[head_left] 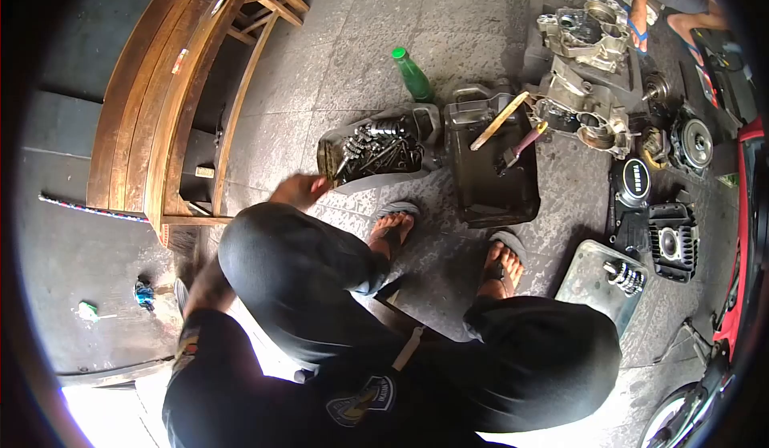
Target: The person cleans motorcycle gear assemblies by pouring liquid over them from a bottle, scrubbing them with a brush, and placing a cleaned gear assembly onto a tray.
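Note:
My left hand (301,191) reaches past my left knee to the near left corner of a cut-open plastic jerrycan (376,182). Its fingers are closed at the rim; whether a small part is also between them is hidden. Inside the jerrycan lie a gear shaft (359,145) and a heap of bolts (392,158), dark with oil. To its right is a second, dark cut-open jerrycan (501,195), with a wooden-handled brush (501,119) and a paintbrush (521,147) across it. My right hand is out of sight.
A green bottle (412,75) stands behind the jerrycans. Engine casings (585,111), a clutch drum (694,143), a cylinder block (671,242) and a metal tray (589,284) with gears are at right. A wooden bench (148,111) stands left. Another person's feet (638,31) show top right.

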Motion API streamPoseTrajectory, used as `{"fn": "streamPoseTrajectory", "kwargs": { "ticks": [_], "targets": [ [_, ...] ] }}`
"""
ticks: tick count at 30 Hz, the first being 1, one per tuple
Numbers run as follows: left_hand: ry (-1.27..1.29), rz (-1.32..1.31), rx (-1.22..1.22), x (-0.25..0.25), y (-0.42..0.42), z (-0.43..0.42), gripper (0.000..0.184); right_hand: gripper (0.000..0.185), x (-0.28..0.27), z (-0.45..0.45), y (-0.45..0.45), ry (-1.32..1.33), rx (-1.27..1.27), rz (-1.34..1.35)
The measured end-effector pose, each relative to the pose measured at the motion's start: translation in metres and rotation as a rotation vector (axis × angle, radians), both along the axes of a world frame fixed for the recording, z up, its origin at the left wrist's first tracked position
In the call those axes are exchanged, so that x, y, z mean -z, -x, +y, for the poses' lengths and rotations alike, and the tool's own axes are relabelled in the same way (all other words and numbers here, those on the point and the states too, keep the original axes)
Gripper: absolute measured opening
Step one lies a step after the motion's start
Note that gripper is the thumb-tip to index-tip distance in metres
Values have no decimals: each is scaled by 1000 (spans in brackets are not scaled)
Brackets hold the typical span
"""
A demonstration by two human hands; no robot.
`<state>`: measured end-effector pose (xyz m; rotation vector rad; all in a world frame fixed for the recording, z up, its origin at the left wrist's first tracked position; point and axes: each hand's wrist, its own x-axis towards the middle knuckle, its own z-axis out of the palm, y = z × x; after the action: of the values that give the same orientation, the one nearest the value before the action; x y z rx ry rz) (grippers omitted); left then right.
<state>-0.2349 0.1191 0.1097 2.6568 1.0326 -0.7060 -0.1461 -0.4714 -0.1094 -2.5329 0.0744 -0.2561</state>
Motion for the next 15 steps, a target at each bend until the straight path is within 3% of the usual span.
{"fn": "streamPoseTrajectory", "kwargs": {
  "ticks": [2,5,10,15],
  "targets": [
    [68,297,-163,68,62,23,29,27,-3,13,-4,-13,-50,72],
    [119,412,-298,118,105,20,29,27,-3,29,-9,2,-70,156],
    [126,316,-353,165,102,4,30,26,-3,43,-10,61,-77,274],
    [118,-56,-272,188,58,-54,31,26,-2,50,-9,97,-76,374]
  ]
}}
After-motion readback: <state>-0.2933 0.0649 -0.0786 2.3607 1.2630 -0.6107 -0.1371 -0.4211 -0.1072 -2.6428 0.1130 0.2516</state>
